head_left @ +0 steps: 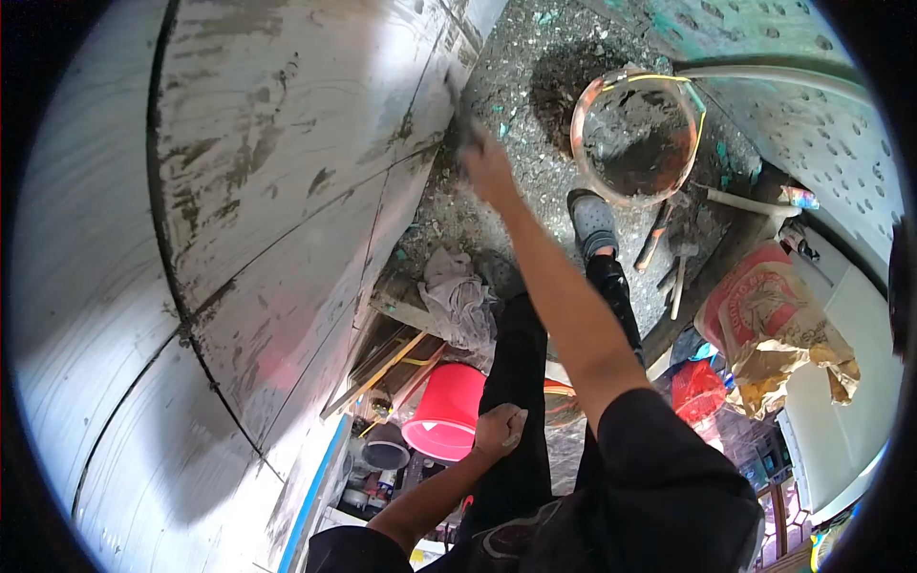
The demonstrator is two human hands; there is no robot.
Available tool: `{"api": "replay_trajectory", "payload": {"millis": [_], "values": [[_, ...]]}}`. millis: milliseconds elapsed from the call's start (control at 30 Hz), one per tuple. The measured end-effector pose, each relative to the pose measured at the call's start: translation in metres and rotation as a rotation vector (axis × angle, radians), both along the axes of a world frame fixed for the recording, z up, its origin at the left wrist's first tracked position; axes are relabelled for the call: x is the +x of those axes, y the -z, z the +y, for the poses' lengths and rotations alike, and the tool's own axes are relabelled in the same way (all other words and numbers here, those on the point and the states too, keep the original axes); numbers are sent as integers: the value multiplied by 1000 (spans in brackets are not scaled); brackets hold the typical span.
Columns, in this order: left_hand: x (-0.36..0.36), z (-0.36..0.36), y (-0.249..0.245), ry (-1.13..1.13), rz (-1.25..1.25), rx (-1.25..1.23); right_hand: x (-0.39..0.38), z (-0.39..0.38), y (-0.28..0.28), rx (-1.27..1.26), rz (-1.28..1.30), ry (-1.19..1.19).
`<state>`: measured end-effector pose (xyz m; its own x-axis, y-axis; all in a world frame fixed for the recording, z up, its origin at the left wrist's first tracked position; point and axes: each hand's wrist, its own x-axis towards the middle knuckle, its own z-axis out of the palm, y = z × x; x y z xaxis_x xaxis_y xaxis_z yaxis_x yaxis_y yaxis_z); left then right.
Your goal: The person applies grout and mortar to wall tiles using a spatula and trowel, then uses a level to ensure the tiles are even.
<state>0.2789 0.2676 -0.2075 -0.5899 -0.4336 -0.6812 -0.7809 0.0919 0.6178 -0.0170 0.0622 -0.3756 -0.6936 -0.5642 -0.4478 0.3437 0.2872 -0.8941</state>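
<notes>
My right hand (489, 170) reaches forward to the foot of the tiled wall (287, 143), its fingers closed round a dark tool (462, 119) that is blurred by motion. The tool is by the wall's lower edge, where the tiles carry grey smears. My left hand (501, 430) is closed in a loose fist over my left thigh; whether anything is inside it is hidden. To the right of my right hand, a round bucket (638, 138) with dark grey material inside stands on the rough floor (535, 158).
A hammer (679, 280) and an orange-handled tool (651, 239) lie beside my shoe (593, 225). A grey rag (458, 296) hangs over a ledge. Below are a pink bucket (447, 411) and a grey pot (386, 447). A torn paper sack (774, 315) is at right.
</notes>
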Motion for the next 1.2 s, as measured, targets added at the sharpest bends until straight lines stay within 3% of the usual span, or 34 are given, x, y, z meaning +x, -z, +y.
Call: {"api": "replay_trajectory", "payload": {"millis": [67,167,233,333,467,533,600,733,767,800,833,900,1000,1033,1067,1167,1200], "values": [[0,1,-2,-24,-16,12,-39,-12,1,-56,-200,-37],[4,7,1,-40,1,-9,11,-5,13,135,187,-254],[-1,4,-2,-34,-5,35,78,23,6,20,115,-299],[2,5,0,-9,-16,31,109,51,-10,-52,-59,-369],[9,7,2,2,-21,19,44,31,12,36,-271,-150],[13,8,2,-12,-15,30,1,16,27,96,-244,-253],[16,3,1,2,-10,17,8,5,45,73,-236,-255],[15,-1,1,23,-2,2,108,12,46,76,-137,-218],[17,-5,0,24,0,11,131,25,10,30,-47,-204],[17,-8,2,29,5,12,155,36,-3,110,-144,-403],[19,-10,3,35,11,19,183,49,-19,-19,-72,-299],[25,-13,3,109,-34,13,224,71,-20,-57,-308,-466],[38,-14,5,96,-99,46,204,99,-46,12,-682,-322],[36,-10,6,71,-63,50,184,111,-49,-26,-561,-170],[34,-4,5,79,-48,42,168,130,-28,60,-140,-204],[30,11,8,58,-37,20,49,176,-36,233,-223,165],[29,16,6,42,-51,39,8,193,-30,301,-206,191]]}}
